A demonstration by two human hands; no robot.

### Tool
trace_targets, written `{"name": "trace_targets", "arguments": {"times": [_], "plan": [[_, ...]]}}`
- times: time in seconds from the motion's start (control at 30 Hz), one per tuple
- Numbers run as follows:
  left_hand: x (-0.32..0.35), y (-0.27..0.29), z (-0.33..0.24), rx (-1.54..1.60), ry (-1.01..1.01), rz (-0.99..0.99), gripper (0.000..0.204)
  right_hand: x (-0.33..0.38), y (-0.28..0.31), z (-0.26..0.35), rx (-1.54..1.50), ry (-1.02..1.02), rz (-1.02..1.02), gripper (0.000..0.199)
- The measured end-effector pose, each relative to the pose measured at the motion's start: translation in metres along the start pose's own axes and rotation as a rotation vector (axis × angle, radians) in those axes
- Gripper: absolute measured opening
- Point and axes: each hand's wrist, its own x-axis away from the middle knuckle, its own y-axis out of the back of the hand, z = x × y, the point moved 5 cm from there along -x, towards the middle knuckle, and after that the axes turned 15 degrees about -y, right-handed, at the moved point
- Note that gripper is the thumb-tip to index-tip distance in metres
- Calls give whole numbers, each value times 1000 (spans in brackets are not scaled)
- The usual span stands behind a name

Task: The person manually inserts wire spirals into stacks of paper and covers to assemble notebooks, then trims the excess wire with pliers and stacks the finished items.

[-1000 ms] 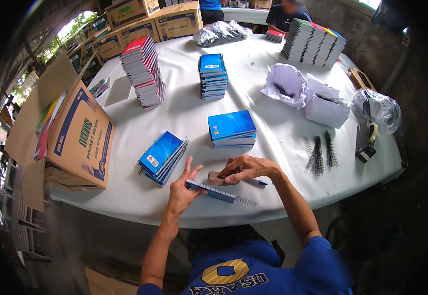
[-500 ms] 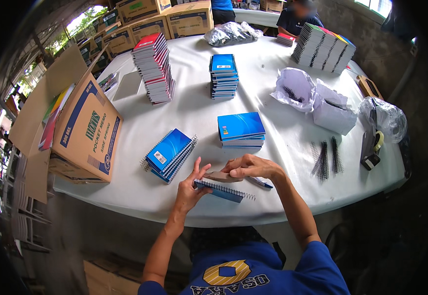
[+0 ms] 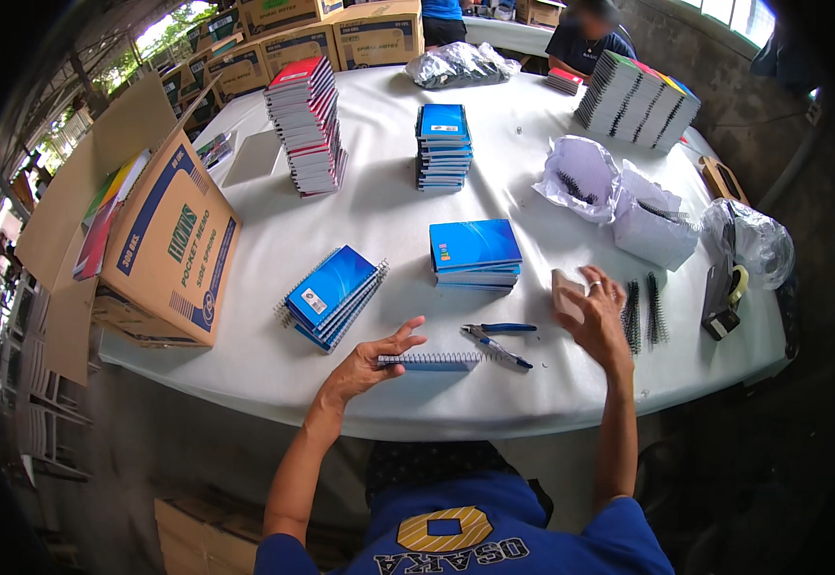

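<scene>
My left hand (image 3: pixel 365 364) grips a blue spiral notebook (image 3: pixel 437 364) by its left end, with the spine up. A wire coil (image 3: pixel 480 358) runs along the spine, and its loose end sticks out to the right. Further right, my right hand (image 3: pixel 600 311) has its fingers on a flat brown piece (image 3: pixel 567 293), thumb side against it; its fingertips are partly hidden. Blue-handled cutting pliers (image 3: pixel 499 343) lie between my hands, jaws to the left. Loose dark wire coils (image 3: pixel 652 311) lie just right of my right hand.
Blue notebooks stand in a coiled pile (image 3: pixel 336 292), a front stack (image 3: pixel 475 249) and a back stack (image 3: pixel 442 144). A red stack (image 3: pixel 307 125) rises behind the open carton (image 3: pixel 173 244). Paper-wrapped coils (image 3: pixel 580 177) and a tape dispenser (image 3: pixel 721 297) are at right. A person (image 3: pixel 585 43) sits opposite.
My right hand has moved right with the flat brown piece, away from the notebook, uncovering the pliers. My left hand still holds the notebook, now turned more level.
</scene>
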Motion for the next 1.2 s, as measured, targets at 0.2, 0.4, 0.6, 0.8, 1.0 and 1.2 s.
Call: {"name": "trace_targets", "arguments": {"times": [0.2,0.4,0.6,0.8,1.0,1.2], "plan": [[5,-3,-2,64,-58,-12,63,45,-20,151,-408,390,145,35],[12,3,-2,-156,-29,-49,68,53,-43,170,-421,395,95,17],[12,4,-4,-175,-25,13,71,54,-45,172,-276,487,70,15],[9,1,-5,-213,12,-12,67,34,-26,148,-375,307,128,22],[8,0,9,-271,-10,-14,49,47,-42,177,-408,440,130,28],[9,5,9,-401,52,30,53,50,-57,185,-358,503,90,20]]}}
